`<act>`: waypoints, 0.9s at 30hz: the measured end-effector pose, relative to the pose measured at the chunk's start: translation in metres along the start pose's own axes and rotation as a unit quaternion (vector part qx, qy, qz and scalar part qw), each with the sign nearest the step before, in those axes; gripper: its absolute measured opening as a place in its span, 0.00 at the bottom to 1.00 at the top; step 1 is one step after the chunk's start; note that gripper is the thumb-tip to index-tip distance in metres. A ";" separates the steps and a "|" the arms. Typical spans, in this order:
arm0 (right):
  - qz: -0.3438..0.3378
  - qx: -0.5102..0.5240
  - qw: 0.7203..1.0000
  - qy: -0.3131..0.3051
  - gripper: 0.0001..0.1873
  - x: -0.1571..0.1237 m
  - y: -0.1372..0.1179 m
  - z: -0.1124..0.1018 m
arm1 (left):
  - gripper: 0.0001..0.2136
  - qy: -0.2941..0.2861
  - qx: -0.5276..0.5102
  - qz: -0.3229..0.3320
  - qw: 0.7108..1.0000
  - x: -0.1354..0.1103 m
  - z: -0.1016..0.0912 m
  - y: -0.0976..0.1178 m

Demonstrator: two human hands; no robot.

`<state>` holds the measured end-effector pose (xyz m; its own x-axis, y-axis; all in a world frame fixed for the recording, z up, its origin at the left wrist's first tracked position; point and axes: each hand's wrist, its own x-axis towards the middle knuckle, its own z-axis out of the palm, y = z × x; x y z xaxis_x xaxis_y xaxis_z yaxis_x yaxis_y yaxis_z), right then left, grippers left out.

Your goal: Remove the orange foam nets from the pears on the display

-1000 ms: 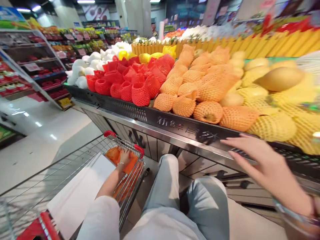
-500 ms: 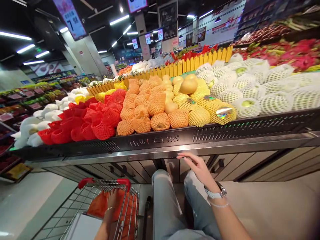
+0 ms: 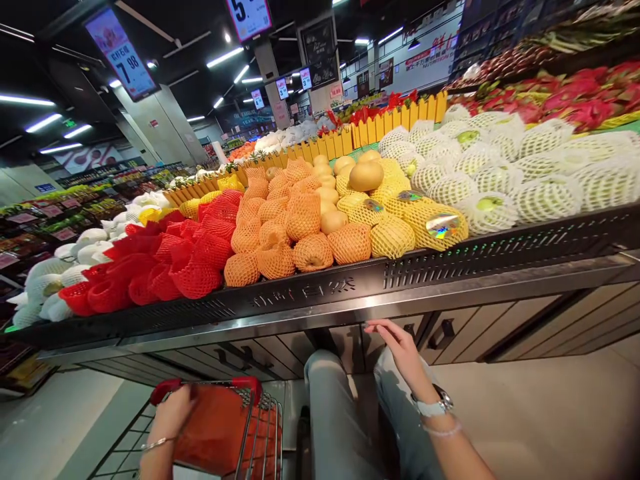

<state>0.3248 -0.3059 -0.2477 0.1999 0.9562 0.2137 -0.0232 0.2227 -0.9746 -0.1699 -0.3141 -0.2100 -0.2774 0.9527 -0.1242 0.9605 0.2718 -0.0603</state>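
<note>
My left hand is at the bottom left, over the wire shopping cart with red handle ends. Its fingers are closed on an orange bag that it holds up above the cart. My right hand hangs in front of the fruit stand's metal edge, fingers loosely apart and holding nothing; a watch sits on that wrist. On the stand above lie fruits in orange net sleeves, red net sleeves and yellow net sleeves.
White-netted fruit fills the stand's right part, dragon fruit lies behind it. A yellow picket divider crosses the display. Price signs hang overhead. Shelves line the left aisle. My legs in pale jeans are below.
The view has tilted up from the cart to the whole stand. My left hand has lifted the orange bag higher out of the cart. My right hand has drawn back from the stand's edge and sunk.
</note>
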 end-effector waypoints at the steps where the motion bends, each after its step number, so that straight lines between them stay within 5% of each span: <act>1: 0.009 0.012 1.000 -0.013 0.18 -0.002 0.003 0.006 | 0.07 0.036 -0.034 0.010 0.999 -0.006 -0.020 0.007; 4: 0.037 0.043 0.994 -0.093 0.18 -0.010 0.006 0.024 | 0.08 0.146 -0.159 0.055 0.975 -0.029 -0.070 0.051; 7: 0.033 0.068 0.986 -0.147 0.17 -0.016 0.000 0.038 | 0.10 0.228 -0.292 0.139 0.918 -0.041 -0.093 0.118; 10: -0.001 0.096 0.990 -0.100 0.17 -0.019 -0.009 0.043 | 0.13 0.184 -0.457 0.187 0.850 -0.033 -0.081 0.185; 14: -0.028 0.066 0.997 0.030 0.16 -0.019 -0.013 0.035 | 0.15 0.031 -0.642 0.239 0.728 -0.015 -0.029 0.249; 16: -0.032 0.031 0.997 0.059 0.15 -0.019 -0.010 0.029 | 0.15 -0.001 -0.694 0.204 0.691 -0.012 -0.002 0.264; 19: -0.022 0.007 0.997 0.070 0.15 -0.018 -0.003 0.023 | 0.15 -0.027 -0.721 0.155 0.675 -0.011 0.024 0.267; 23: 0.018 0.034 0.997 0.064 0.16 -0.014 0.004 0.025 | 0.15 -0.072 -0.747 0.148 0.645 -0.008 0.023 0.260; 27: 0.053 0.072 0.995 0.034 0.19 -0.004 0.008 0.028 | 0.16 -0.175 -0.763 0.173 0.597 -0.003 0.013 0.259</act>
<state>0.2964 -0.3029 -0.2540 0.2544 0.9619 0.0999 -0.1876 0.1505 -0.9706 0.0792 -0.2482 -0.2383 0.2123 0.9736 -0.0838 -0.2100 0.1292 0.9691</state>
